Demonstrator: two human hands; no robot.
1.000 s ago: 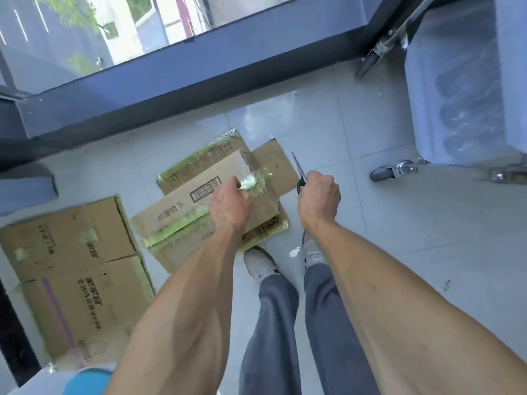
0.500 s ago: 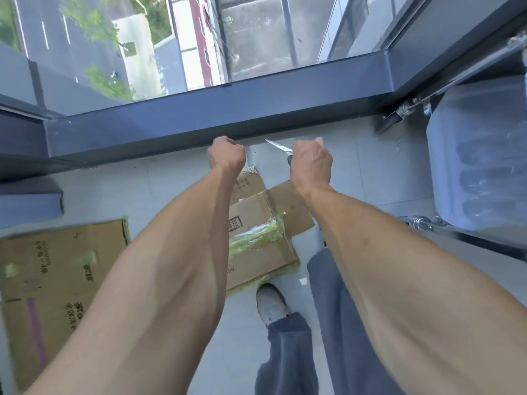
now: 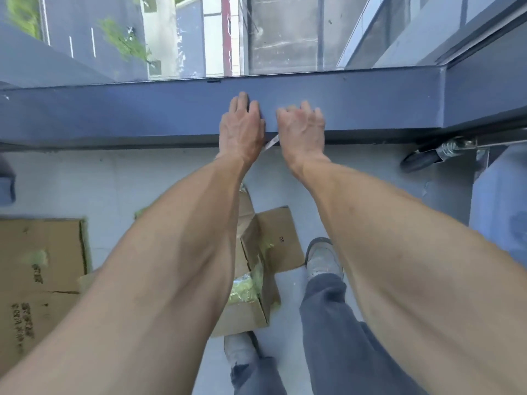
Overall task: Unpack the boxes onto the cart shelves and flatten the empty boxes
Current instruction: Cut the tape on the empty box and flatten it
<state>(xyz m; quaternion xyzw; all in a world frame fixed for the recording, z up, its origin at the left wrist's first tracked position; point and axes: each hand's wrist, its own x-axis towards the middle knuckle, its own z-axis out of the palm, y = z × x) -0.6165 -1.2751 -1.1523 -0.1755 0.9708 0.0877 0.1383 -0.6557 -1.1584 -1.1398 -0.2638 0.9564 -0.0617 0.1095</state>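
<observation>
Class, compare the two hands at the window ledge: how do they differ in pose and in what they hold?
The left hand lies with its fingers straight and flat on the blue ledge, empty; the right hand has its fingers curled. A blade shows beneath the right hand, none beneath the left hand. Both reach to the same ledge, side by side, backs up.

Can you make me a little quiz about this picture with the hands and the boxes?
1. True or false: both hands are up at the blue window ledge.
2. What lies on the floor on the far left side? A) a flattened cardboard box B) a bucket C) a broom
3. Fill the gap: the box between the arms has shiny green ____ stuck on it.

Key
1. True. The left hand and the right hand are both at the ledge, with a thin pale blade showing between them.
2. A, the flattened cardboard box.
3. Tape. The green tape sits on the box by the shoes.
</observation>
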